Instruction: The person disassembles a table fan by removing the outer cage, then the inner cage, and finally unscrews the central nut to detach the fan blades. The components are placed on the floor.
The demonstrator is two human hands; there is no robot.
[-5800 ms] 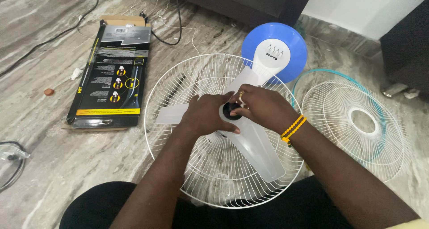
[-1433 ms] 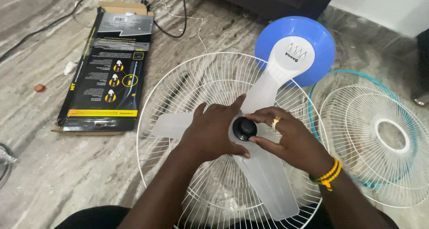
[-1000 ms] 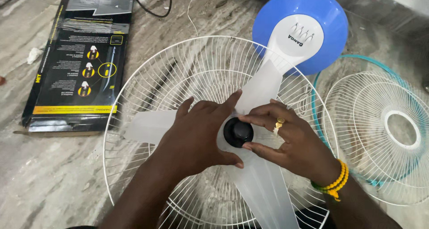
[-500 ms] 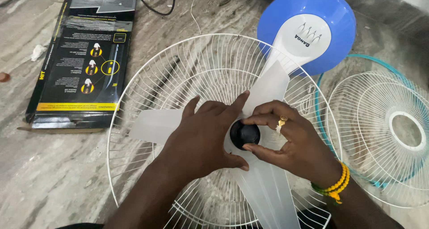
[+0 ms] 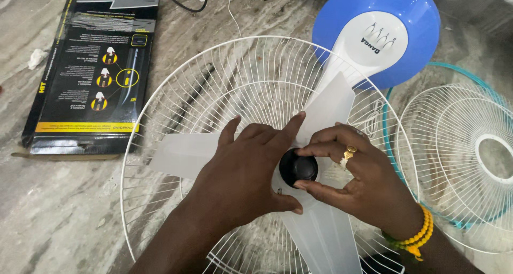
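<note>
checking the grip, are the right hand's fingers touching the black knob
Touching. The head view shows the right hand with thumb and forefinger pinched on opposite edges of the black knob, no gap.

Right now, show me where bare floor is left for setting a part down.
Bare marble floor lies lower left, between the black box and the white rear grille. A strip runs between box and blue base. Crowded: both hands at the black cap; front grille fills the right.

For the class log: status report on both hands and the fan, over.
Left hand flat on translucent fan blade, open. Right hand pinching black cap at hub. Nothing blocking; front grille lies apart.
</note>
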